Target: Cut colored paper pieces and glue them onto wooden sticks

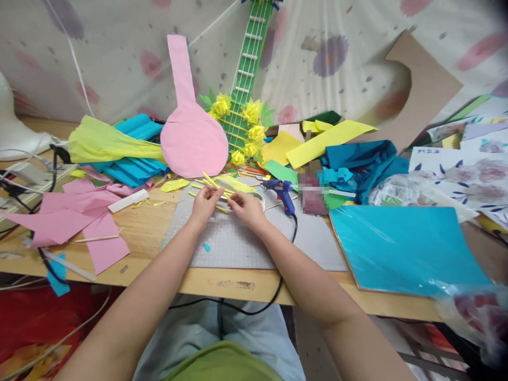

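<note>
Above the grey cutting mat (238, 248), my left hand (205, 205) and my right hand (246, 209) are close together with fingers closed. Both pinch a thin yellow paper stick (210, 180) whose end sticks up past my left fingertips. More yellow sticks (221, 209) lie under and beside my left hand, partly hidden by it. Behind my right hand, a white tape roll (260, 197) shows in part, with yellow paper (236, 183) beyond it. A blue glue gun (282, 194) lies to the right of my right hand.
A pink paper lute shape (194, 140) and a green paper guitar (243, 90) with yellow flowers stand at the back. Pink paper scraps (71, 214) lie left; a turquoise sheet (408, 246) lies right. The glue gun's black cord (273, 299) hangs over the table's front edge.
</note>
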The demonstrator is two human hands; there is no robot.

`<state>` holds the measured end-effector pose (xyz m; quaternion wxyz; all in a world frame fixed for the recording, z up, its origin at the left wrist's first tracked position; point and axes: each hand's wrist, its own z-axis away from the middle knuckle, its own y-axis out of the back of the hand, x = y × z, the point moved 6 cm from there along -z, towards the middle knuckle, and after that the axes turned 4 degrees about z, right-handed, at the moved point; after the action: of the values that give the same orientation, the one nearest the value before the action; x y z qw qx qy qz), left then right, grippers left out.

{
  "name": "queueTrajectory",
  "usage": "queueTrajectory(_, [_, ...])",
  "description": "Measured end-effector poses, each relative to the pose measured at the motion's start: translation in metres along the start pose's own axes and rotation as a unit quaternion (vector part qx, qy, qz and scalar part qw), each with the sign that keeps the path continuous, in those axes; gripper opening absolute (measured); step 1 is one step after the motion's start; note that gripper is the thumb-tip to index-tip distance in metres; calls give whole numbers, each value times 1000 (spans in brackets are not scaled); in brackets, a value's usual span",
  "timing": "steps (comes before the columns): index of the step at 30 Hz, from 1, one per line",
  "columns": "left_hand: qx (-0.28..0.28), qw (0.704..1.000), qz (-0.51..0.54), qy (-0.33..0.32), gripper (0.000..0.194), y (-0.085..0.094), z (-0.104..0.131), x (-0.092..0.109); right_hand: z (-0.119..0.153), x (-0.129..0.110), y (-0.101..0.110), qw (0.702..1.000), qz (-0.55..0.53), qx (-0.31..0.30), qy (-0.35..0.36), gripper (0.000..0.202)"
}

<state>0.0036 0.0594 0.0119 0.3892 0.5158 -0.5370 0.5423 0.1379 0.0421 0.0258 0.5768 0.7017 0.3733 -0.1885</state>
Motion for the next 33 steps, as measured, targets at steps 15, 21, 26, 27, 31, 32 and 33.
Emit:
queueTrajectory(15, [-6,999,-50,-3,28,1,2,-3,0,-6,-7,997,17,-65,38,23])
queueTrajectory(21, [-11,999,-49,21,32,2,1,-6,2,-3,-16,990,-62,-122,42,24])
queueTrajectory(26, [-32,999,24,30,33,3,-1,-4,3,-2,-19,985,-85,-145,31,23])
queueTrajectory(27, [-31,999,35,20,32,4,-1,-2,4,-2,-19,983,-92,-155,26,23])
queueTrajectory(31, [-2,999,32,-4,30,8,-2,3,5,-4,-20,982,-92,-164,20,29])
queueTrajectory(32, [5,1000,24,-2,30,8,-1,3,5,-5,-19,985,-83,-152,23,29])
queueTrajectory(33, [11,1000,18,-1,30,8,-1,3,5,-5,-17,988,-68,-135,26,27])
